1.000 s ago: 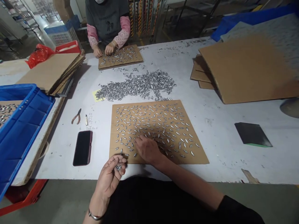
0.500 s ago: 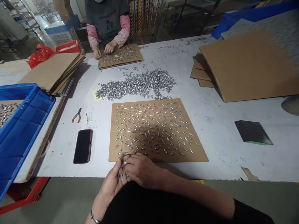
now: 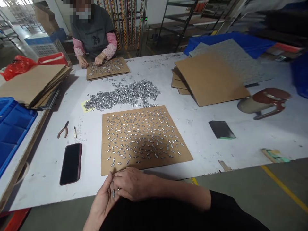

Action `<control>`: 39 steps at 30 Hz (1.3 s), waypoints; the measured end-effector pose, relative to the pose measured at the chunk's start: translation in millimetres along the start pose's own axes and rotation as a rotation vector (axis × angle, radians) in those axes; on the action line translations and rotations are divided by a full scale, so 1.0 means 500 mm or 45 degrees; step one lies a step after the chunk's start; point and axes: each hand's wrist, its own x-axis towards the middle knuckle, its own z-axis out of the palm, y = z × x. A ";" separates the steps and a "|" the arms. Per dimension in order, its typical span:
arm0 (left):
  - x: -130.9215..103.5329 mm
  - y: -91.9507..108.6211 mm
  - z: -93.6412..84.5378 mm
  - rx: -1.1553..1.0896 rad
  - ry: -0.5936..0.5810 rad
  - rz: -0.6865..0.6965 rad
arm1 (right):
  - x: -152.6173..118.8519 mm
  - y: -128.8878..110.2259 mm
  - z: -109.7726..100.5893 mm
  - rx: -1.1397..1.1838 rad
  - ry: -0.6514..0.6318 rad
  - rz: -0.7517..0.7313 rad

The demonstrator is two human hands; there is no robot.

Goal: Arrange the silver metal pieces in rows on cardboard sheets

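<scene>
My left hand [image 3: 101, 199] is cupped palm up at the table's front edge, with a small spindle-shaped silver metal piece [image 3: 113, 193] and part of another showing in it. Fingers curled, my right hand [image 3: 133, 183] reaches over that palm; its fingertips are hidden, so what they grip cannot be made out. Both hands are by the near edge of a cardboard sheet [image 3: 104, 160]. Many similar metal pieces lie spaced out over that sheet. Beyond it a long heap of metal pieces [image 3: 125, 94] covers the white table [image 3: 187, 134].
Pliers [image 3: 64, 130], a small white-handled tool [image 3: 75, 132] and a phone [image 3: 71, 163] lie left. Across the table a co-worker [image 3: 96, 38] handles pieces on cardboard. Cardboard sheets [image 3: 209, 80], a dark block [image 3: 221, 129] and a mug [image 3: 262, 101] are right; a blue crate [image 3: 16, 128] stands left.
The view has swung right, bringing the whole mug into sight. My right hand has closed in over my left palm, and fewer metal pieces show there now.
</scene>
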 end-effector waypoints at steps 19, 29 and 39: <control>-0.030 0.058 -0.001 0.042 0.299 0.552 | 0.070 0.101 0.002 -0.198 0.138 0.473; -0.020 0.056 -0.012 0.177 0.252 0.563 | -0.026 0.143 -0.086 0.043 0.666 0.623; 0.011 0.071 0.004 0.202 0.247 0.602 | -0.049 0.154 -0.053 -0.155 0.330 0.772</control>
